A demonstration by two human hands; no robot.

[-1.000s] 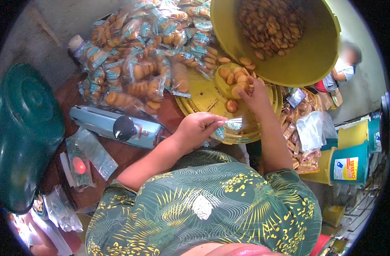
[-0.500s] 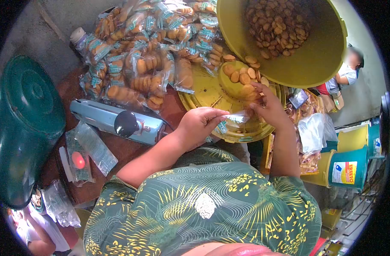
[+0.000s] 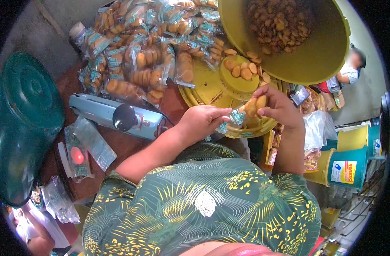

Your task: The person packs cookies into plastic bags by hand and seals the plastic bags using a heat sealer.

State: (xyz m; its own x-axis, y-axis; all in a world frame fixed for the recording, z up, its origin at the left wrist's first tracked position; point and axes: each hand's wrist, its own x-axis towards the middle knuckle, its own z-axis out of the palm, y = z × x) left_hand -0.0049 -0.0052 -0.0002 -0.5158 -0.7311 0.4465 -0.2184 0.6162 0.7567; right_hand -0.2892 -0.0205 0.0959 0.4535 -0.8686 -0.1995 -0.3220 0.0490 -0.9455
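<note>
My left hand (image 3: 199, 121) pinches a small clear plastic bag (image 3: 236, 117) with green print, holding it by its edge. My right hand (image 3: 285, 109) grips a few round golden biscuits (image 3: 254, 106) at the bag's mouth; how far in they are, I cannot tell. Both hands are above the near part of a round yellow lid (image 3: 203, 87). Several loose biscuits (image 3: 246, 73) lie on the lid's raised middle. Beyond it a large yellow bucket (image 3: 327, 59) is tipped toward me, with a heap of biscuits (image 3: 280, 25) inside.
Filled biscuit bags (image 3: 143, 59) are piled at the back left. A blue bag sealer (image 3: 107, 112) and flat printed bags (image 3: 94, 143) lie left of my arm, beside a dark green bucket (image 3: 28, 128). More buckets (image 3: 348, 164) and a person (image 3: 348, 74) are at right.
My right hand has come back from the loose biscuits on the lid toward the bag, with biscuits now in its fingers. My left hand stays about where it was, holding the bag.
</note>
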